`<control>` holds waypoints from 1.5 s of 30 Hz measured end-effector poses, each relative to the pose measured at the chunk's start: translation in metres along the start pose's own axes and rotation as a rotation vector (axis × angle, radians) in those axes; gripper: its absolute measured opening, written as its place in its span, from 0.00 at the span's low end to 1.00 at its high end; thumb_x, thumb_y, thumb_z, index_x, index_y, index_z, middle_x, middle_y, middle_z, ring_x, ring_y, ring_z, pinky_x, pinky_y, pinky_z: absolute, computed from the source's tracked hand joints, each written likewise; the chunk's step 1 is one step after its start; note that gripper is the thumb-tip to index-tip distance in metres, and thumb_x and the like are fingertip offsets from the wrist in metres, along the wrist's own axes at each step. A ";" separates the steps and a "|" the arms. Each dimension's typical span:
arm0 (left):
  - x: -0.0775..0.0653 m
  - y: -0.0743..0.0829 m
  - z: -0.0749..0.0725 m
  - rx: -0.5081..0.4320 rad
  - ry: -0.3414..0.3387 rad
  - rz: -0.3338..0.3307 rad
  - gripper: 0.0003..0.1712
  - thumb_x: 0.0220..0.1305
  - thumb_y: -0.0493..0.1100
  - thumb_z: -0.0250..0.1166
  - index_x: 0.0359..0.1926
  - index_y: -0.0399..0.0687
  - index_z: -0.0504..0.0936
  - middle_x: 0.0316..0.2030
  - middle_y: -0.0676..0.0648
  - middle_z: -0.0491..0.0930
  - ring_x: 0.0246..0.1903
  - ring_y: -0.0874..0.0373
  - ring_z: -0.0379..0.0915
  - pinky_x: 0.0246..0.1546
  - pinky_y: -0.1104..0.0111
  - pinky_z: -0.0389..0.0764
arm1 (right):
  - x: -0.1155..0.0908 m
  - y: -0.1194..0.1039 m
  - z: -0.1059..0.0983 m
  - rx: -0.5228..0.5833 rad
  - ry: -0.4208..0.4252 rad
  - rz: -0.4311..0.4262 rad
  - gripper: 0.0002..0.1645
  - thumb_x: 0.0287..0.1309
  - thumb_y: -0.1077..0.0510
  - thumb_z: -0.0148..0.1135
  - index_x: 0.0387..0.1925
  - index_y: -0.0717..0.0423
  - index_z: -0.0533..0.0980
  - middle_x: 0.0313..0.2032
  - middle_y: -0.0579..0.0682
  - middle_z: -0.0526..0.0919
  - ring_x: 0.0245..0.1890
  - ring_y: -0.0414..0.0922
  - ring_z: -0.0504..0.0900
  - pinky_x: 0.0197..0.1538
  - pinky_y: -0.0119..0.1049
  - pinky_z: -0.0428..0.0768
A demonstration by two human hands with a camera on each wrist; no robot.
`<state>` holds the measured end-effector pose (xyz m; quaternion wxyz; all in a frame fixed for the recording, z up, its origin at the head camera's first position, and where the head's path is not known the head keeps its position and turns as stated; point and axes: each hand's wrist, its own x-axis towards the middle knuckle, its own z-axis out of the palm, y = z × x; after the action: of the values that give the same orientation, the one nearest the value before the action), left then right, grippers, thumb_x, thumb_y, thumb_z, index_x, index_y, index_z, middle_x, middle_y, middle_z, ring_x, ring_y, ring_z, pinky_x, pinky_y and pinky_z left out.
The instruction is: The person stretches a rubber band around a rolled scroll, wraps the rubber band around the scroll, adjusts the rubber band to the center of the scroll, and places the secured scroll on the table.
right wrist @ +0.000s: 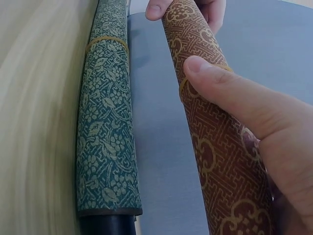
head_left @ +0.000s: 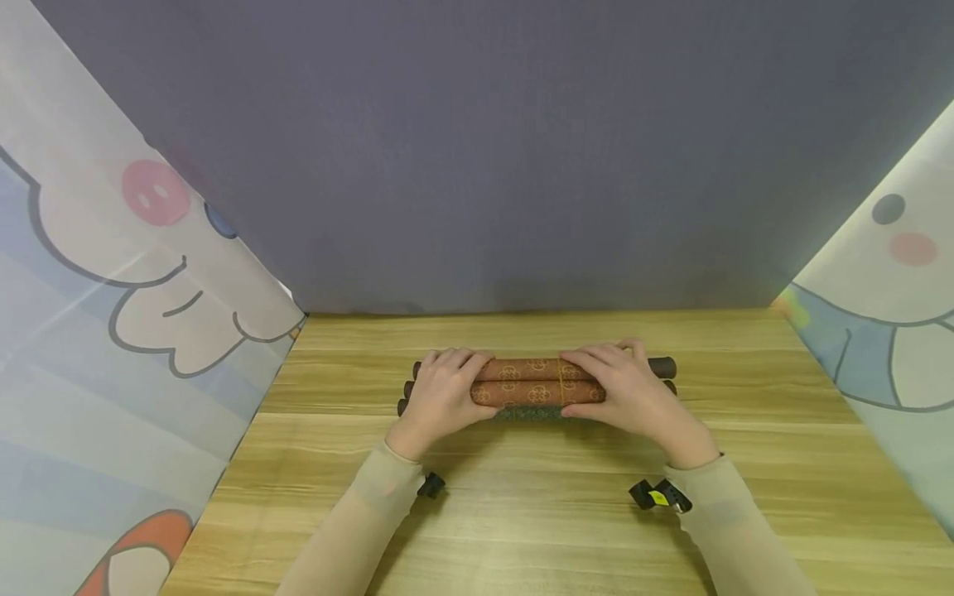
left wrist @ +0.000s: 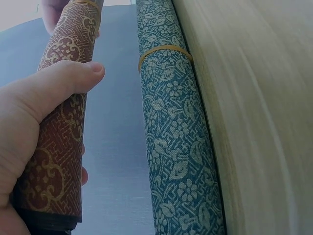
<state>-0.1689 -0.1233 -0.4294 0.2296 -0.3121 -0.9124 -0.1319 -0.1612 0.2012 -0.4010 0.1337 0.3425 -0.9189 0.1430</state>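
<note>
Three rolled scrolls with dark rod ends lie together across the middle of the wooden table (head_left: 522, 513). My left hand (head_left: 440, 396) and right hand (head_left: 629, 393) each grip a brown patterned scroll (head_left: 525, 391), thumbs on the near side. A second brown scroll (head_left: 525, 369) sits right behind it. In the left wrist view my thumb (left wrist: 73, 73) wraps the brown scroll (left wrist: 58, 147). The right wrist view shows my thumb (right wrist: 230, 88) on the brown scroll (right wrist: 215, 147). A green patterned scroll (head_left: 529, 412) (left wrist: 176, 147) (right wrist: 105, 137) lies on the table beside it, bound by a yellow rubber band (left wrist: 164, 49) (right wrist: 106, 40).
A grey-blue panel (head_left: 507, 149) closes the back of the table. Cartoon-printed sheets stand at the left (head_left: 112, 314) and right (head_left: 887, 314) sides. Black wrist-camera mounts (head_left: 431, 484) (head_left: 659, 495) sit at my sleeves. Bare wood stretches in front of the scrolls.
</note>
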 end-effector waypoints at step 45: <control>0.001 0.015 0.004 0.026 -0.025 -0.008 0.49 0.40 0.66 0.90 0.62 0.50 0.86 0.51 0.45 0.89 0.51 0.44 0.88 0.53 0.48 0.84 | 0.008 -0.026 0.009 0.011 -0.041 -0.001 0.61 0.40 0.43 0.94 0.74 0.59 0.75 0.66 0.58 0.84 0.64 0.58 0.84 0.67 0.61 0.74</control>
<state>-0.1612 -0.1098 -0.4307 0.2218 -0.3069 -0.9181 -0.1171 -0.1508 0.1744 -0.4021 0.1130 0.3468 -0.9204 0.1410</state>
